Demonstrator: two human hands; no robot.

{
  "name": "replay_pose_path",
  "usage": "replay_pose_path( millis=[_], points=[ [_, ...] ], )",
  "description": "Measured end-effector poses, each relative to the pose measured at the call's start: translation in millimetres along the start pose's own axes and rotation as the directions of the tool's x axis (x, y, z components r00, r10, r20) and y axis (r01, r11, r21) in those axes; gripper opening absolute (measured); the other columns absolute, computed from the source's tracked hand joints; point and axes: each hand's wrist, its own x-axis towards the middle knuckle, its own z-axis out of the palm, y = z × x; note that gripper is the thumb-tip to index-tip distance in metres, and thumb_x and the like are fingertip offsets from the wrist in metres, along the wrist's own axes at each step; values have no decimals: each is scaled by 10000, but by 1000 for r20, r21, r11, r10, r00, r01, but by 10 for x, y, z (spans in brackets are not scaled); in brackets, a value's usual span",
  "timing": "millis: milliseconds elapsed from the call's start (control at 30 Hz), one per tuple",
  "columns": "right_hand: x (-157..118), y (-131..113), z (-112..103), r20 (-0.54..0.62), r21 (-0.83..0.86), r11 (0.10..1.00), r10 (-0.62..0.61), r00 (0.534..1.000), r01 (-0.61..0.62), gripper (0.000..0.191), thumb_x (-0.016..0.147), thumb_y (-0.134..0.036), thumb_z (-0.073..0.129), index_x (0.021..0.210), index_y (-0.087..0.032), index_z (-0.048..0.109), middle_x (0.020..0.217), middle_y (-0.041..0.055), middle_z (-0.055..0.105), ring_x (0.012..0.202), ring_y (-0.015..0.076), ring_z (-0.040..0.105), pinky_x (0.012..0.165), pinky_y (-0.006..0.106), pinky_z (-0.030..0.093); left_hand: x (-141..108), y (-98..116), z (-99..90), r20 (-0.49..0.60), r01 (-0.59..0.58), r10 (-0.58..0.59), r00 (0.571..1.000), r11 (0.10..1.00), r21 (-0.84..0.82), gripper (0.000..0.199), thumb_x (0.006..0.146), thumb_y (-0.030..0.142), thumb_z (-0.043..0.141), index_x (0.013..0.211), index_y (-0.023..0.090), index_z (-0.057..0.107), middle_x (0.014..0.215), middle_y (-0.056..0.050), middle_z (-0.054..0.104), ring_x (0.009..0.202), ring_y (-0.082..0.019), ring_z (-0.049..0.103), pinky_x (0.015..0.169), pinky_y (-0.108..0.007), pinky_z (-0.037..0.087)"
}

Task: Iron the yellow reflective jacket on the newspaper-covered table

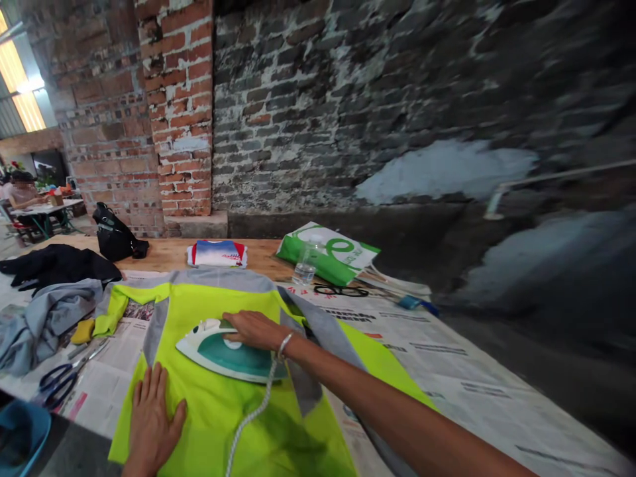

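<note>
**Right hand (254, 329) grips iron (223, 356) on neon-yellow top (218, 299)**

In the head view, the right hand's grip is closed around the handle of the white-and-teal iron, which rests on the grey-panelled neon-yellow top, its tip toward the left. A braided cord (250, 419) runs from its rear toward the near edge. The left hand (153, 419) lies palm down, its grip open, on the top's near-left part. The top spreads over newspaper (460, 371) on a wooden worktop (166, 250). Scissors (62, 381) lie left; a clear bottle (304, 268), black-framed glasses (340, 290) and a green-and-white bag (330, 252) sit on the far side.
</note>
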Motion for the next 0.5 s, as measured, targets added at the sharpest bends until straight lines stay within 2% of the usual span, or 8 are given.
replay_pose_path(
  millis=[200,300,400,500],
  points=[
    [730,397,-207,-83,9,987,161,983,-161,397,1011,-347,533,1320,-112,619,1279,206,702,1174,279,663,921,312,472,-25,39,-53,-24,-16,16,1000,1000,1,596,962,432,512,1486,149,524,1557,-121,526,1446,-321,490,1119,-502,464],
    [963,547,-276,-98,12,975,222,970,-222,432,1026,-341,491,1343,-70,600,1352,238,656,1222,285,635,937,317,468,-31,65,-67,-26,-9,9,1000,1000,-14,589,964,421,510,1485,145,525,1562,-124,520,1459,-322,472,1121,-507,461],
    [998,571,-297,-70,15,977,212,975,-211,442,1003,-363,537,1328,-76,621,1348,227,665,1201,291,649,911,312,481,-25,68,-54,-24,4,-5,1000,999,-32,599,954,422,515,1484,143,529,1554,-132,529,1461,-329,468,1122,-514,457],
    [803,449,-261,-20,16,988,151,988,-151,407,948,-373,628,1275,-134,670,1299,175,708,1163,276,671,888,288,486,-24,56,-25,-19,20,-21,1000,998,-57,600,942,424,526,1475,148,542,1543,-135,541,1452,-329,479,1124,-516,453]
  ],
)
